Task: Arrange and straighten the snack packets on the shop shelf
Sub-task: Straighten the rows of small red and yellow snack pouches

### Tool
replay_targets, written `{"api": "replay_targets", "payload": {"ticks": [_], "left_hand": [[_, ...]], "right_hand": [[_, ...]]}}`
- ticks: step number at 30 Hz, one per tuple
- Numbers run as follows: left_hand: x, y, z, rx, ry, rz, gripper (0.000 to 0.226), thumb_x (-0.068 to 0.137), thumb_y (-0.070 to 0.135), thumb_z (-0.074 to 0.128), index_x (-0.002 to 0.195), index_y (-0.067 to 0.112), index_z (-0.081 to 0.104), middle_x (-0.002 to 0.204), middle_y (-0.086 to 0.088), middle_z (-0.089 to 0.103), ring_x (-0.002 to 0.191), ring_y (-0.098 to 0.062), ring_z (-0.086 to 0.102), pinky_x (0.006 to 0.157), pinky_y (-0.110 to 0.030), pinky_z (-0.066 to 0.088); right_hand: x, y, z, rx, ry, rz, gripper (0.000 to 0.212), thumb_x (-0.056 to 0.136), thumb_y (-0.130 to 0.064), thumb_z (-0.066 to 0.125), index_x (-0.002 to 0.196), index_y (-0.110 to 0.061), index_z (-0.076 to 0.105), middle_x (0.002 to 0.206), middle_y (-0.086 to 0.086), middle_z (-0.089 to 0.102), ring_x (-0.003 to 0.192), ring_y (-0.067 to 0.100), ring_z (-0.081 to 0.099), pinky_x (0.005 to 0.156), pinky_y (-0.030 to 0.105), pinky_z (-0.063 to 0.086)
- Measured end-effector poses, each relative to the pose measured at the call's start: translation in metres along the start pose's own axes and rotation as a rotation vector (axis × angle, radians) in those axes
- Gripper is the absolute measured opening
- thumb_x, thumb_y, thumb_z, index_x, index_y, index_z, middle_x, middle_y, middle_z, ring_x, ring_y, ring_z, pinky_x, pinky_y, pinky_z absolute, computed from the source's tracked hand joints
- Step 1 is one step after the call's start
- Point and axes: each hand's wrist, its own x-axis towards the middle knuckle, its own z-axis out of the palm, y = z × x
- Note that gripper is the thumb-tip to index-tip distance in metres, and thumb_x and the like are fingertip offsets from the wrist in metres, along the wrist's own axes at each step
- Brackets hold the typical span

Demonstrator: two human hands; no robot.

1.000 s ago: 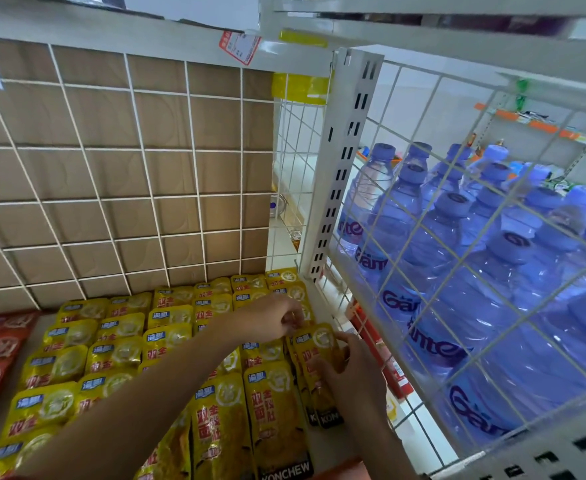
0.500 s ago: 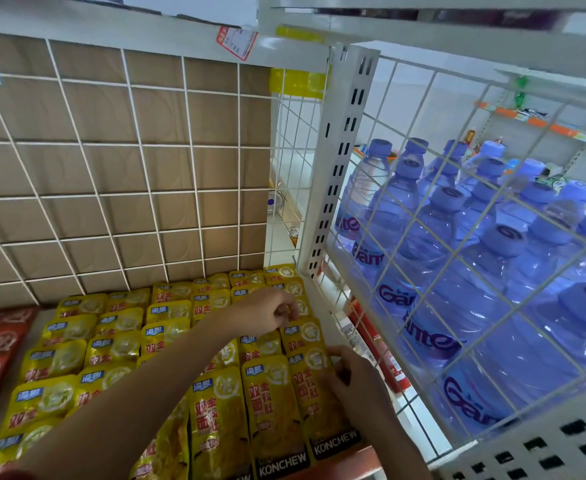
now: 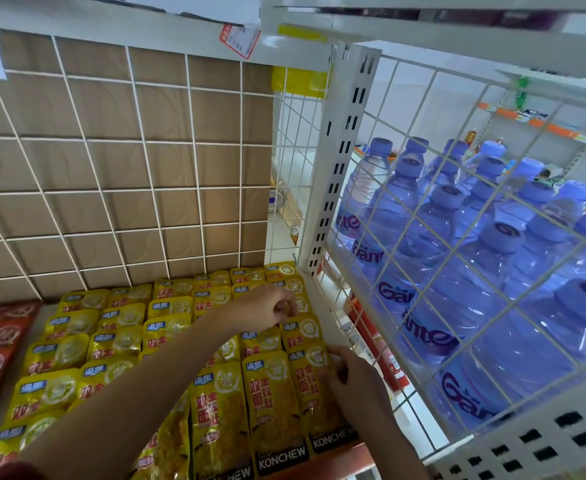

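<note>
At the right end of the white metal shelf [image 3: 324,306], flat yellow foil snack packets [image 3: 118,341] lie in overlapping columns running front to back. The left hand [image 3: 270,308] is curled, its fingertips pinching a packet top in the rightmost column, toward the back. The right hand [image 3: 357,379] grips the right edge of the front packet [image 3: 314,403] in that same column. Most columns look even, but some near the front edge sit tilted. I judge the work well along, with this column and those left.
</note>
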Motion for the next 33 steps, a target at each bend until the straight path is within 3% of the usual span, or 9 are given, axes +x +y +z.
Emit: {"api": "replay_targets", "payload": {"ticks": [6, 9, 12, 15, 21, 27, 30, 33], "left_hand": [[-0.004, 0.0, -0.001, -0.024, 0.007, -0.003, 0.016, 0.089, 0.01, 0.057, 0.101, 0.018, 0.065, 0.095, -0.01, 0.065, 0.089, -0.023, 0.06, 0.079, -0.035, 0.049], [-0.008, -0.004, -0.005, -0.015, 0.046, -0.011, 0.014, 0.09, 0.012, 0.057, 0.1, 0.018, 0.064, 0.088, -0.005, 0.063, 0.081, -0.017, 0.058, 0.07, -0.024, 0.044], [-0.016, -0.008, -0.012, 0.042, 0.052, -0.012, 0.013, 0.089, 0.015, 0.059, 0.101, 0.015, 0.064, 0.081, 0.009, 0.056, 0.074, -0.006, 0.052, 0.061, -0.012, 0.037], [-0.021, -0.01, -0.014, 0.082, 0.0, -0.032, 0.017, 0.085, 0.021, 0.065, 0.101, 0.014, 0.065, 0.079, 0.014, 0.05, 0.073, -0.004, 0.049, 0.06, -0.014, 0.036], [-0.022, -0.006, -0.01, 0.162, -0.065, -0.062, 0.027, 0.085, 0.026, 0.066, 0.108, 0.014, 0.063, 0.087, 0.006, 0.052, 0.077, -0.008, 0.049, 0.06, -0.016, 0.035], [-0.018, -0.003, -0.008, 0.177, -0.066, -0.094, 0.02, 0.088, 0.021, 0.061, 0.106, 0.012, 0.062, 0.091, 0.003, 0.054, 0.081, -0.01, 0.05, 0.058, -0.015, 0.034], [-0.016, -0.002, -0.007, 0.151, -0.046, -0.097, 0.016, 0.088, 0.018, 0.06, 0.102, 0.012, 0.063, 0.093, 0.001, 0.057, 0.081, -0.01, 0.051, 0.058, -0.015, 0.035], [-0.016, -0.002, -0.007, 0.146, -0.036, -0.097, 0.014, 0.089, 0.017, 0.059, 0.1, 0.012, 0.064, 0.099, -0.001, 0.063, 0.081, -0.009, 0.052, 0.059, -0.015, 0.036]], "right_hand": [[-0.002, 0.0, 0.002, 0.011, 0.031, -0.001, 0.031, 0.088, -0.036, 0.058, 0.118, -0.035, 0.054, 0.089, -0.017, 0.055, 0.083, 0.004, 0.053, 0.062, 0.014, 0.036], [-0.001, 0.002, 0.002, -0.01, 0.052, -0.012, 0.031, 0.087, -0.036, 0.059, 0.117, -0.033, 0.054, 0.095, -0.013, 0.051, 0.082, 0.003, 0.05, 0.062, 0.015, 0.035], [0.0, 0.003, 0.005, 0.002, 0.086, -0.002, 0.036, 0.083, -0.038, 0.064, 0.117, -0.03, 0.054, 0.102, -0.008, 0.049, 0.088, 0.006, 0.051, 0.069, 0.022, 0.04], [0.002, 0.003, 0.01, 0.077, 0.12, -0.009, 0.044, 0.08, -0.042, 0.066, 0.119, -0.027, 0.053, 0.108, -0.007, 0.051, 0.098, 0.009, 0.054, 0.083, 0.031, 0.047], [0.004, 0.001, 0.017, 0.032, 0.132, -0.047, 0.046, 0.079, -0.043, 0.066, 0.12, -0.03, 0.051, 0.106, -0.009, 0.05, 0.101, 0.01, 0.052, 0.085, 0.034, 0.048], [0.004, 0.003, 0.019, 0.0, 0.141, -0.07, 0.047, 0.081, -0.041, 0.065, 0.124, -0.029, 0.049, 0.112, -0.008, 0.048, 0.107, 0.011, 0.048, 0.089, 0.032, 0.046], [0.0, 0.002, 0.023, -0.079, 0.268, -0.239, 0.045, 0.08, -0.037, 0.063, 0.122, -0.024, 0.054, 0.12, -0.004, 0.05, 0.117, 0.016, 0.045, 0.094, 0.033, 0.041], [0.001, 0.001, 0.033, -0.177, 0.339, -0.467, 0.048, 0.077, -0.049, 0.053, 0.119, -0.026, 0.054, 0.125, -0.002, 0.057, 0.119, 0.015, 0.043, 0.097, 0.037, 0.04]]}}
